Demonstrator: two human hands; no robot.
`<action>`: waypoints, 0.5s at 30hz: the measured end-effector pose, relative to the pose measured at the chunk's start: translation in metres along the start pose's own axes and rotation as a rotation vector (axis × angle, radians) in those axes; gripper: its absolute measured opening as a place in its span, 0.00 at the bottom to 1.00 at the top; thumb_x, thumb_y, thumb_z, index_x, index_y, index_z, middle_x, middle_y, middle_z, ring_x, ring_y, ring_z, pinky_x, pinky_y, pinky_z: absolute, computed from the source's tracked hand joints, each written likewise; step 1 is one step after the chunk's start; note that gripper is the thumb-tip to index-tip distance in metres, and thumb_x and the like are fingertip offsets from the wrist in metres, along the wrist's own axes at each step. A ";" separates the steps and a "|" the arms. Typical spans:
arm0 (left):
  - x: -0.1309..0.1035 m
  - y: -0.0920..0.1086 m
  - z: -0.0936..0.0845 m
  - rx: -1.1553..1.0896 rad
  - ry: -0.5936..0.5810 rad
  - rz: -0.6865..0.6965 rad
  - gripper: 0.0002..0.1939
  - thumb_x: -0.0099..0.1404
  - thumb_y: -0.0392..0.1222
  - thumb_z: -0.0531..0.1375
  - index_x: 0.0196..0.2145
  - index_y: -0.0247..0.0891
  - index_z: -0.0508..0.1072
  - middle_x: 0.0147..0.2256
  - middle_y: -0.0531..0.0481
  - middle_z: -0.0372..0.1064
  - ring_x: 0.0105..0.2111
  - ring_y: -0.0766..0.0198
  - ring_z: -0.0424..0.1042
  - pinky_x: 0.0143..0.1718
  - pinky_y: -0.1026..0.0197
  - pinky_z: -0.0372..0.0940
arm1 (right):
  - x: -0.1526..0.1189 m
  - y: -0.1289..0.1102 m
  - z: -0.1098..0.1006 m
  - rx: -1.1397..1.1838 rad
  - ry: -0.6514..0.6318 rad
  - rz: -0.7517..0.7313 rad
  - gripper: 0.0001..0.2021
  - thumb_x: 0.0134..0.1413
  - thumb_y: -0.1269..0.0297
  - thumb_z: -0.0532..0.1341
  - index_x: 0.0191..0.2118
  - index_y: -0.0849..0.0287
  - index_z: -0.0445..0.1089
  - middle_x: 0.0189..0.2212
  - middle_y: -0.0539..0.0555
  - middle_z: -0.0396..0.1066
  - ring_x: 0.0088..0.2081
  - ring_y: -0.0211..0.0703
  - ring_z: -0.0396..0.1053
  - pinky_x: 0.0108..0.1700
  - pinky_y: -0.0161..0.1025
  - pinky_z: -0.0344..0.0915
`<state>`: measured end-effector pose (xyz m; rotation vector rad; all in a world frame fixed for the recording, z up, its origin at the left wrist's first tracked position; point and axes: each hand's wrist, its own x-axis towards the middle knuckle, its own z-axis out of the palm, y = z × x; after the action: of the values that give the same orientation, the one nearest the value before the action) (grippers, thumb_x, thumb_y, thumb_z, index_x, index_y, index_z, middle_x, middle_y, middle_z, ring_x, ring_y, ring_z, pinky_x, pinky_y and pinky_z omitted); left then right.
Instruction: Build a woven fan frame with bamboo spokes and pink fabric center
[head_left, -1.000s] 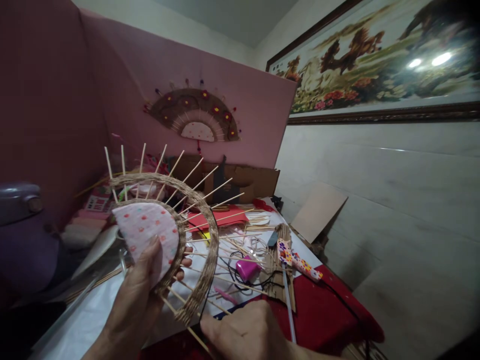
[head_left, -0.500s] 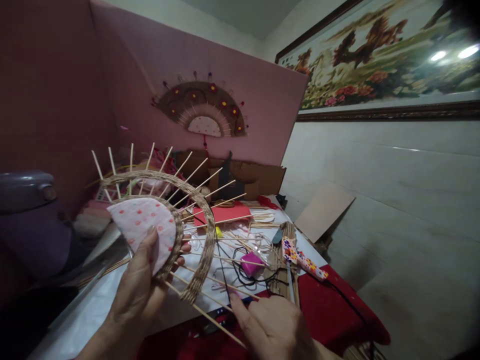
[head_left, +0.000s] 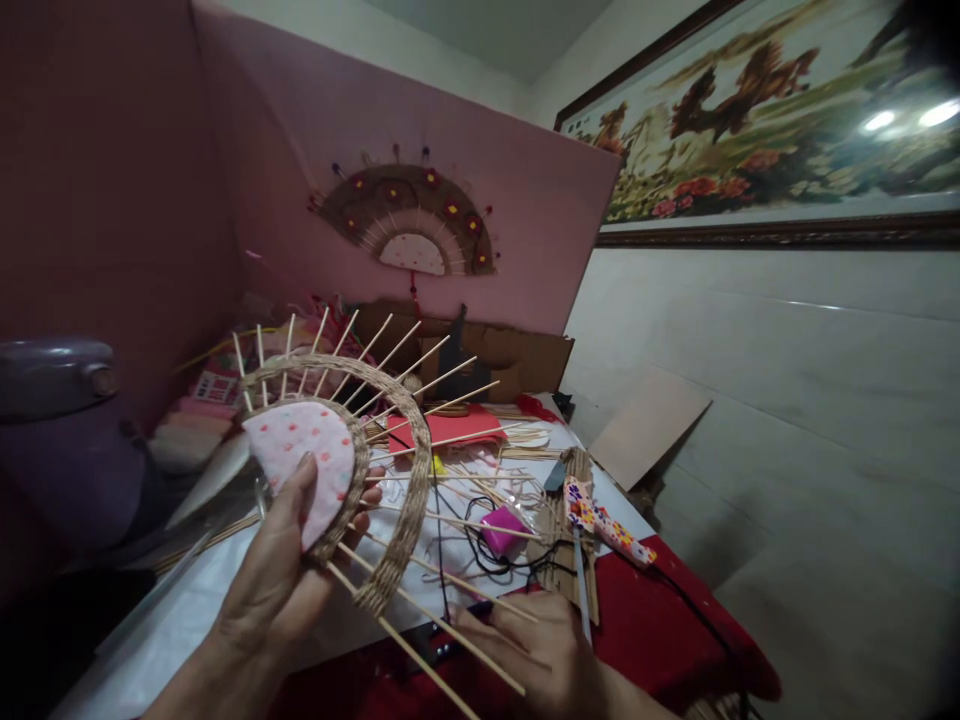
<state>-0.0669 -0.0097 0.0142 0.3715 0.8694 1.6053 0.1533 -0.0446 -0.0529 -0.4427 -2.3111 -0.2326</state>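
Observation:
A fan-shaped frame of thin sticks with a woven twine band point(head_left: 409, 500) is held up over the table. My left hand point(head_left: 281, 575) grips it at the white half-round cloth point(head_left: 307, 450) with red dots, thumb in front and fingers behind. Below the frame's lower sticks, my right hand point(head_left: 536, 645) is closed, with its fingertips at the lower end of a black cord point(head_left: 439, 540) that runs down from the frame. Other black cord point(head_left: 480, 560) lies looped around a magenta packet point(head_left: 504, 530) on the table.
A glue gun point(head_left: 600, 520) with a flowered cover rests on corrugated cardboard point(head_left: 559, 560). Red sheets point(head_left: 465, 428) and loose sticks lie behind. A finished fan point(head_left: 412, 215) hangs on the pink board point(head_left: 540, 220). A purple bottle point(head_left: 67, 450) stands at the left.
The frame has tilted, its left edge moving right and slightly down. My right hand has shifted slightly left, and the black cord now hangs more upright.

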 end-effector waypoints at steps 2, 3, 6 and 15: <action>-0.002 0.000 0.002 -0.029 -0.026 -0.032 0.10 0.65 0.34 0.51 0.36 0.29 0.71 0.25 0.42 0.76 0.21 0.61 0.76 0.18 0.66 0.70 | 0.002 0.001 0.006 -0.060 -0.063 -0.020 0.15 0.62 0.70 0.45 0.49 0.68 0.63 0.23 0.55 0.71 0.21 0.38 0.66 0.22 0.33 0.61; -0.004 0.000 0.004 -0.054 -0.042 -0.052 0.09 0.64 0.32 0.51 0.38 0.29 0.71 0.26 0.41 0.76 0.24 0.60 0.77 0.21 0.64 0.72 | 0.005 0.001 0.007 -0.067 -0.114 -0.013 0.15 0.61 0.71 0.45 0.48 0.68 0.63 0.24 0.56 0.71 0.22 0.39 0.67 0.23 0.34 0.61; -0.008 0.000 0.007 -0.131 -0.067 -0.120 0.13 0.60 0.24 0.53 0.42 0.26 0.69 0.30 0.39 0.76 0.32 0.56 0.77 0.32 0.58 0.74 | 0.018 -0.001 0.006 -0.110 -0.283 0.062 0.13 0.60 0.70 0.47 0.46 0.65 0.64 0.25 0.54 0.69 0.24 0.40 0.67 0.25 0.36 0.61; -0.006 -0.010 -0.003 -0.136 -0.237 -0.275 0.13 0.63 0.39 0.55 0.43 0.29 0.72 0.33 0.36 0.77 0.31 0.51 0.77 0.34 0.48 0.73 | 0.035 0.006 0.014 -0.154 -0.279 0.040 0.10 0.59 0.72 0.49 0.30 0.59 0.65 0.21 0.48 0.66 0.20 0.34 0.60 0.21 0.33 0.54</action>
<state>-0.0607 -0.0158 0.0068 0.3228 0.5990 1.3262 0.1236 -0.0266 -0.0373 -0.6320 -2.5634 -0.3496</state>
